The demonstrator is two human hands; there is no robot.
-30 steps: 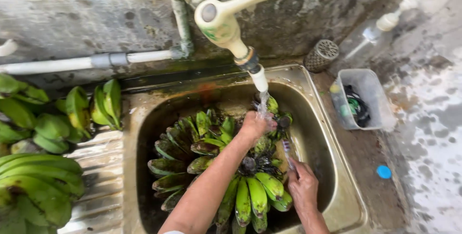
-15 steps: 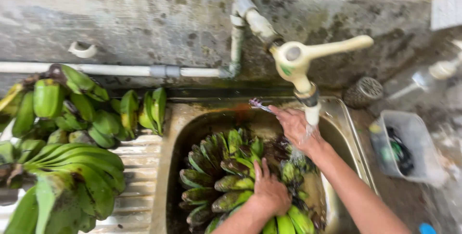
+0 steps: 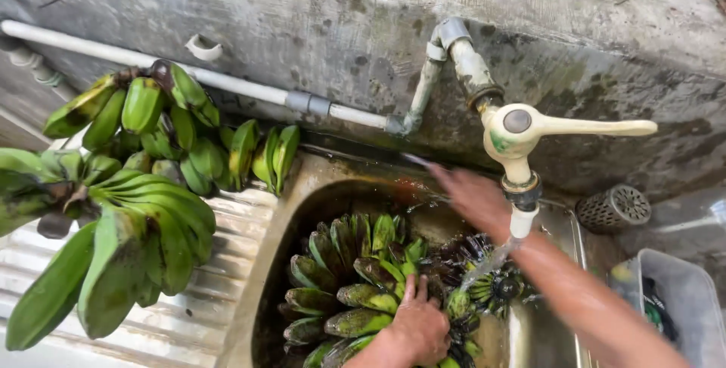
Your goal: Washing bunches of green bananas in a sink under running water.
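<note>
right hand (image 3: 473, 200) now blurred further left, grip unreadable; left hand (image 3: 418, 328) flat, open-fingered on sink's green bananas (image 3: 348, 285)

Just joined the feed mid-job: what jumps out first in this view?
The green bananas packed into the metal sink at bottom centre stand out first, with water running on them from the cream tap above. The left hand rests on that bunch, while the right hand, blurred, holds a thin tool near the sink's back rim. More green banana bunches lie piled on the ribbed drainboard to the left.
</note>
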